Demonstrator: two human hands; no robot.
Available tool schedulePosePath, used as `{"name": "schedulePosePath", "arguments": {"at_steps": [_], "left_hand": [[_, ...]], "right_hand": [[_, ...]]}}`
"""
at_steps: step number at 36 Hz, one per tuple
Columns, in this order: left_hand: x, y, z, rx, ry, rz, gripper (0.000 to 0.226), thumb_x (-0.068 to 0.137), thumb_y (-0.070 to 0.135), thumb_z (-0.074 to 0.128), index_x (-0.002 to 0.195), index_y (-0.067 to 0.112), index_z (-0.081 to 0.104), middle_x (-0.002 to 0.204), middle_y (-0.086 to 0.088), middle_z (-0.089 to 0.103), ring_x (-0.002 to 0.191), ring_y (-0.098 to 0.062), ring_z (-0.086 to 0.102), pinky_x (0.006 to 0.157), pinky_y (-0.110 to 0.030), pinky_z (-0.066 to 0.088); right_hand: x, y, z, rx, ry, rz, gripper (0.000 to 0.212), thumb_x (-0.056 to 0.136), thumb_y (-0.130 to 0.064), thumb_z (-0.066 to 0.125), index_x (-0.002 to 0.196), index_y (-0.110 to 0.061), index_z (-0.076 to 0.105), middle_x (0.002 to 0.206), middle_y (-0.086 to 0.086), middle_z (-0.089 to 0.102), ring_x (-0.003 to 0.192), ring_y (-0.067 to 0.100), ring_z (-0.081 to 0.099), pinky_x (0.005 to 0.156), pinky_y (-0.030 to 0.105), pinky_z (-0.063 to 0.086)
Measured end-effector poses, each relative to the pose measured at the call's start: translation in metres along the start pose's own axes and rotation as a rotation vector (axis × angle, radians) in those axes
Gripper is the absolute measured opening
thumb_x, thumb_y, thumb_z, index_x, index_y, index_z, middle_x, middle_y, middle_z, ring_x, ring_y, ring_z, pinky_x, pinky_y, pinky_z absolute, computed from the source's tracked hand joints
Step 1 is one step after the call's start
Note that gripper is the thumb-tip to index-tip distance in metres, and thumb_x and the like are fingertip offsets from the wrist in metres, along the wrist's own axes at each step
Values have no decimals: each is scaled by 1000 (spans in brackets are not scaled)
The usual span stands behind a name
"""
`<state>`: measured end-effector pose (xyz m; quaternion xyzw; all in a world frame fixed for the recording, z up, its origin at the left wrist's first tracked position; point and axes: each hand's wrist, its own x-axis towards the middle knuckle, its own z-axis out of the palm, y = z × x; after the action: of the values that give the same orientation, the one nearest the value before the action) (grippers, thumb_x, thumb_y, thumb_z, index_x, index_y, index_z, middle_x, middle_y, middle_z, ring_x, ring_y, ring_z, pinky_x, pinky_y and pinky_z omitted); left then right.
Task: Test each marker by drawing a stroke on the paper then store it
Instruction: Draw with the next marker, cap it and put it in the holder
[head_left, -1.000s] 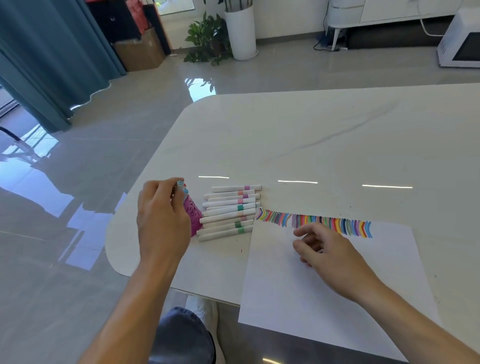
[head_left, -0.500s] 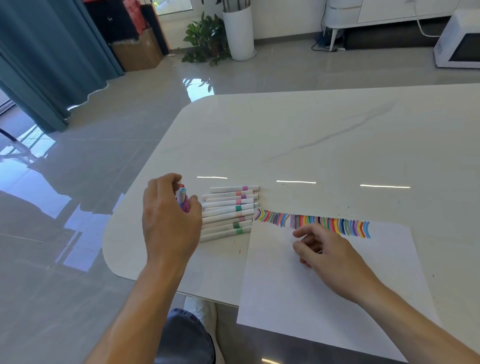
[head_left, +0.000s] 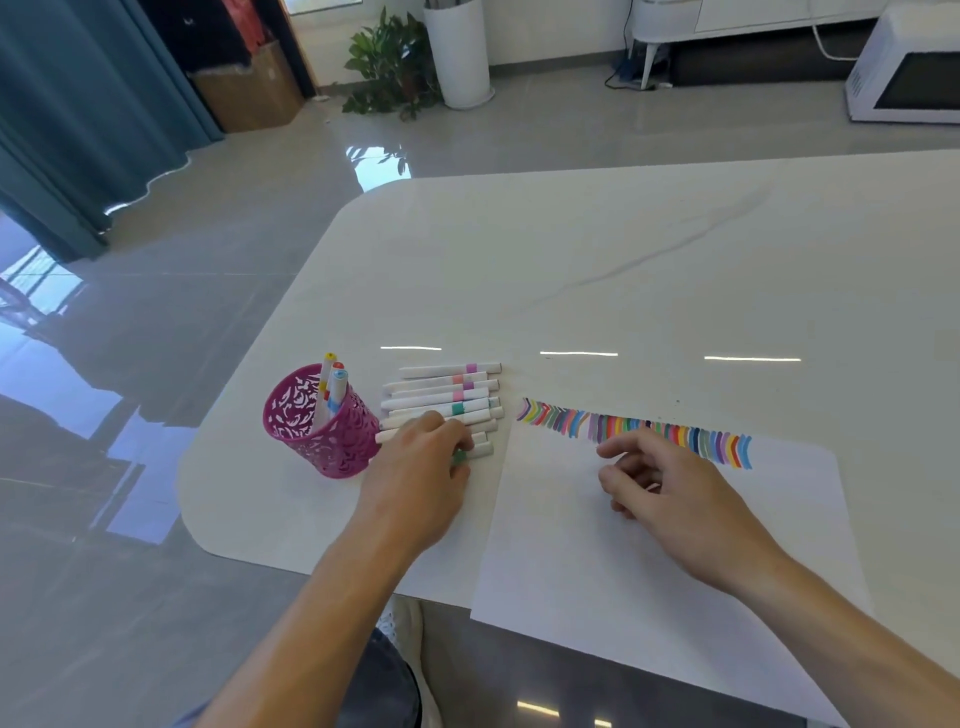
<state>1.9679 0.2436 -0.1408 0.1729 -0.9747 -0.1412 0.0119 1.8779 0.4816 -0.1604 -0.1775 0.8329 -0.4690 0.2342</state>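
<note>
A: Left side?
B: Magenta cut-out plastic cup (head_left: 322, 431) upright on white counter (head_left: 623, 260), capped markers (head_left: 332, 387) standing inside. Beside it, row of white markers (head_left: 441, 387) lying flat. Left hand (head_left: 421, 467) pinches the nearest, a green-banded marker (head_left: 460, 457).
A: Right?
B: Right hand (head_left: 670, 488) loosely curled, empty, resting on white paper sheet (head_left: 571, 545) below coloured strokes (head_left: 634, 431).

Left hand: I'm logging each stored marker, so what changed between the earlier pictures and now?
The left hand let go of its marker, now standing in the pink pen holder, and moved right onto the row of markers; whether it has a grip yet is unclear. The right hand, paper and strokes stayed put.
</note>
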Motion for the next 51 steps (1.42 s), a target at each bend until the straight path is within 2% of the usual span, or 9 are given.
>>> {"name": "schedulePosePath", "arguments": {"at_steps": [4, 10, 14, 20, 30, 36, 41, 47, 51], "left_hand": [[2, 1, 3, 1, 25, -24, 18, 92, 26, 66, 110, 27, 64, 113, 10, 58, 99, -15, 56, 81, -32, 52], [5, 5, 12, 27, 31, -62, 14, 93, 25, 64, 108, 23, 64, 109, 7, 56, 95, -17, 56, 70, -28, 41], [5, 5, 15, 52, 43, -47, 17, 94, 26, 64, 111, 25, 67, 111, 7, 54, 102, -17, 56, 72, -29, 45], [4, 6, 14, 45, 64, -18, 9, 96, 23, 60, 105, 21, 61, 107, 7, 51, 103, -16, 50, 71, -26, 36], [9, 5, -4, -105, 200, 22, 19, 91, -1, 58, 101, 15, 55, 97, -1, 60, 90, -25, 51, 76, -42, 46], [10, 13, -7, -327, 266, 27, 11, 102, 12, 51, 109, 21, 54, 102, 13, 54, 96, -8, 47, 72, -24, 36], [7, 30, -11, -498, 312, 89, 28, 101, 13, 55, 125, 26, 59, 107, 15, 61, 94, 1, 53, 78, -6, 38], [7, 56, -13, -751, 260, 178, 58, 101, 8, 53, 147, 42, 41, 109, 12, 58, 104, -13, 59, 83, -17, 51], [6, 76, -7, -858, 225, 200, 55, 98, 1, 55, 140, 36, 50, 110, 10, 58, 101, -18, 64, 83, -26, 55]], "right_hand": [[-1, 2, -5, -77, 0, -6, 8, 98, -29, 65, 104, -35, 65, 86, -7, 68, 77, 3, 63, 68, 14, 49], [-4, 3, -1, -135, -34, -20, 9, 96, -28, 68, 100, -36, 65, 86, -10, 66, 80, -2, 61, 70, 14, 50], [-3, 3, 2, -110, -49, -42, 13, 95, -24, 71, 98, -35, 65, 85, -10, 67, 80, 0, 61, 73, 15, 50], [-2, 3, 4, -110, -84, -75, 19, 90, -17, 75, 97, -33, 67, 84, -7, 68, 78, 3, 62, 75, 17, 52], [0, -3, 14, -154, -104, -140, 24, 87, -5, 70, 94, -27, 68, 91, -13, 65, 88, 0, 59, 75, 11, 49], [2, -6, 19, -156, -98, -163, 24, 88, -6, 71, 95, -28, 67, 93, -13, 64, 89, 0, 58, 75, 10, 48], [2, -6, 22, -155, -72, -199, 20, 91, -13, 72, 96, -31, 66, 94, -15, 64, 91, 3, 60, 77, 14, 51], [0, -11, 19, -107, 48, -247, 20, 91, -39, 74, 106, -41, 60, 99, -22, 63, 99, -2, 60, 83, 8, 51], [0, -16, 9, -72, 78, -237, 28, 90, -55, 62, 115, -43, 59, 105, -25, 64, 102, -5, 59, 81, 6, 49]]}}
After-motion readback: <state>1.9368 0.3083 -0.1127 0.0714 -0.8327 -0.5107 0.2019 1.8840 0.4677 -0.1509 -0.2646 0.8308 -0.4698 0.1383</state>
